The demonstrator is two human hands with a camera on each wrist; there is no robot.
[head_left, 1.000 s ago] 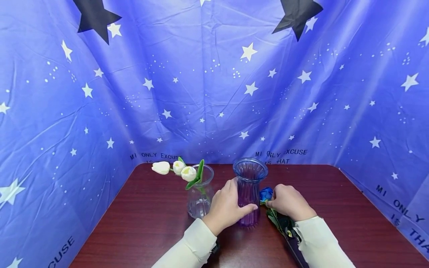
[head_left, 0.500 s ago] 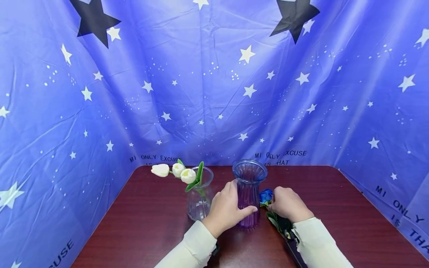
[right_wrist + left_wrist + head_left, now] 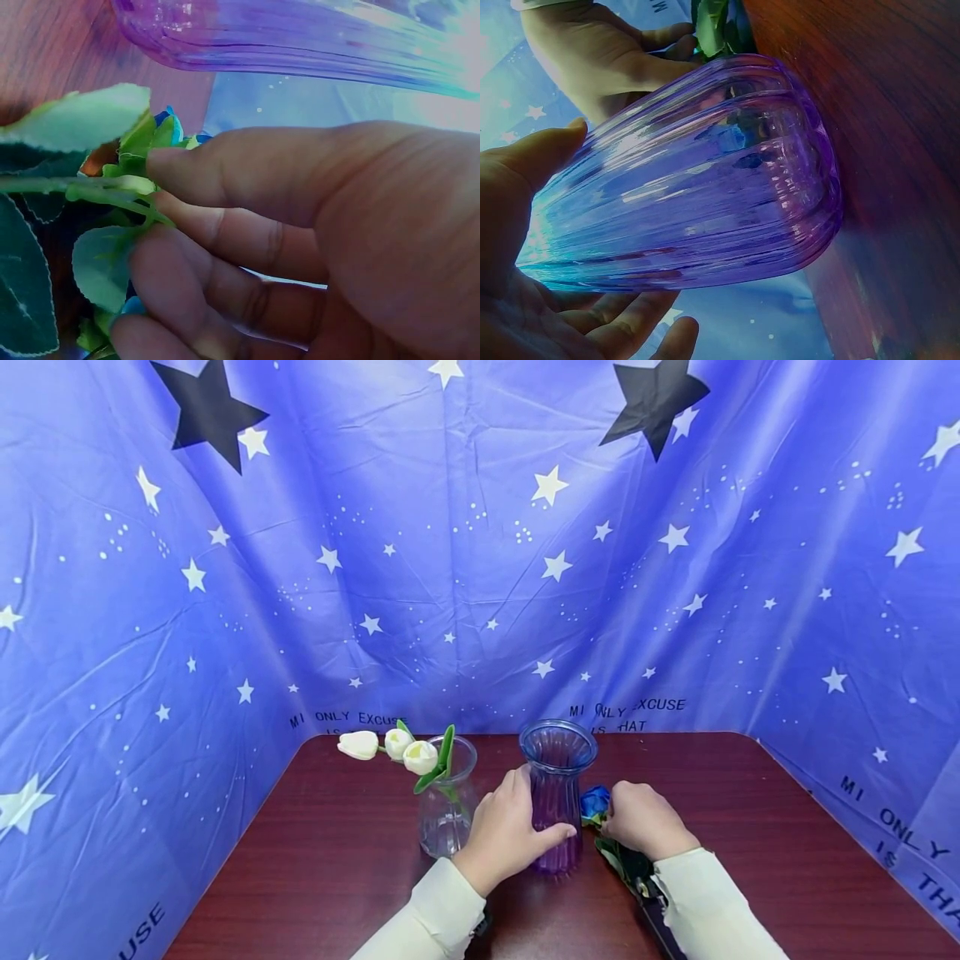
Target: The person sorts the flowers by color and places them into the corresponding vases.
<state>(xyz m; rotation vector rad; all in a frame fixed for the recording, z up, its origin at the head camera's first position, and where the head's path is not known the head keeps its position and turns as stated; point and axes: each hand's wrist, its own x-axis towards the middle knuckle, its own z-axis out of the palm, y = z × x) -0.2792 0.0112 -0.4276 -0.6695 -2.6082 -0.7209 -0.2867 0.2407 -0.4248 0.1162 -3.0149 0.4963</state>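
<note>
My left hand (image 3: 501,831) grips a ribbed glass vase (image 3: 557,806), blue at the flared rim and purple below, standing upright on the table. In the left wrist view, my thumb and fingers lie on opposite sides of the vase (image 3: 705,180). Just right of it, a blue artificial rose (image 3: 595,804) lies with its head toward the back. My right hand (image 3: 647,818) pinches it close under the bloom. Thumb and fingertips meet at the green stem (image 3: 105,186) in the right wrist view, among leaves (image 3: 90,116); the bloom is mostly hidden there.
A clear glass vase (image 3: 441,827) holding white tulips (image 3: 420,757) stands left of the purple one, its blooms leaning left. Dark wrapping (image 3: 658,927) lies under my right forearm. Blue star-printed cloth (image 3: 465,568) walls the dark red table (image 3: 300,860) at back and sides.
The head view has tilted up slightly, so everything sits a little lower in it. Both hands keep their holds, with almost no movement of vase or rose.
</note>
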